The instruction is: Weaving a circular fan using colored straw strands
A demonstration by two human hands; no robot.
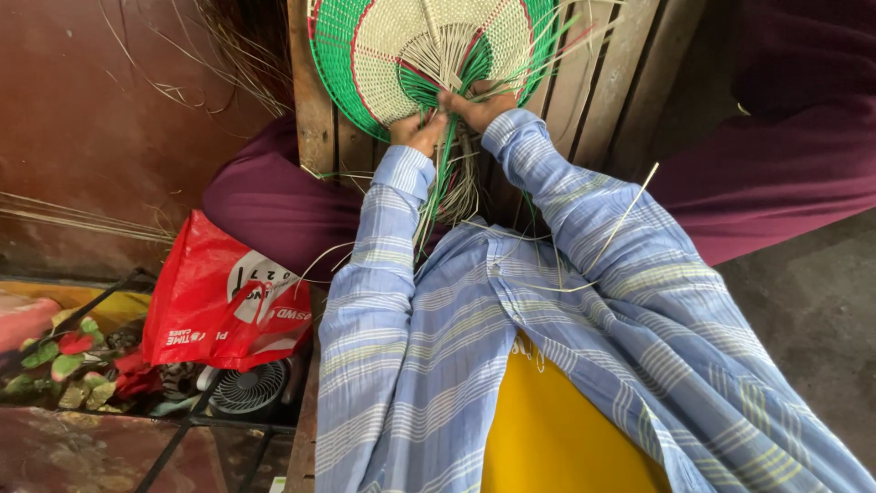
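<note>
A red plastic bag (224,306) is lying at the left, above a small white fan (248,388). On the wooden bench (584,91), near its far edge, the left hand (418,132) is pinching green strands with narrowed fingers, keeping them taut. The woven disc (401,46) is resting flat so its rim can be worked. The right hand (479,105) is pressing it down, fingers closed on more strands.

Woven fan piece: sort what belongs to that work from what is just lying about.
In the work:
woven fan
left hand
right hand
loose green and pale strands

Lying about:
red plastic bag
small white fan
artificial flowers
</note>
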